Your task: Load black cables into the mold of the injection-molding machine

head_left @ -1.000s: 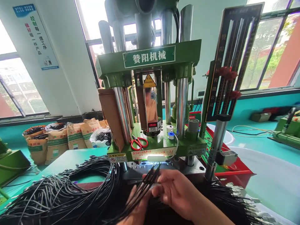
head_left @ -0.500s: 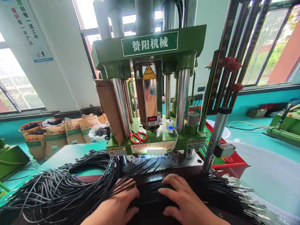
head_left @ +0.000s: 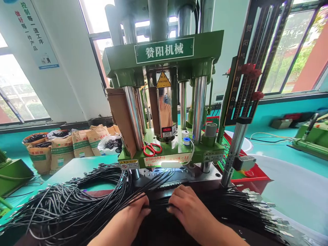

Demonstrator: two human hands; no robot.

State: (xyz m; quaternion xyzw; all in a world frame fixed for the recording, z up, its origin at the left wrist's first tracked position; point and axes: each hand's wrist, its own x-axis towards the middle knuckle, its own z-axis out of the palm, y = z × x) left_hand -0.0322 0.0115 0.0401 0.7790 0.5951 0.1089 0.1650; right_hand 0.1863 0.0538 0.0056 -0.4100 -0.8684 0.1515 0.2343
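Observation:
Below the front of the green press (head_left: 164,160), my left hand (head_left: 133,210) is closed around black cables that pass from the large heap of black cables (head_left: 58,208) on the left. My right hand (head_left: 186,206) grips the black cables too, its fingers curled over them and the thumb tucked under. Between the two hands a short stretch of cable (head_left: 158,204) runs across. To the right lies a spread of black cables with pale metallic ends (head_left: 271,215). Several cables (head_left: 164,176) lead back under the press plate. My fingertips are partly hidden.
Red-handled scissors (head_left: 152,149) and a blue tape roll (head_left: 187,141) lie on the press's ledge. A metal post (head_left: 233,153) rises at the right, before a red tray (head_left: 253,177) and a large white tub (head_left: 289,184). Brown sacks (head_left: 61,147) stand behind at left.
Both hands' fingers, spread over the cables before, have closed on them. The right hand has moved slightly left, and the view has shifted a little.

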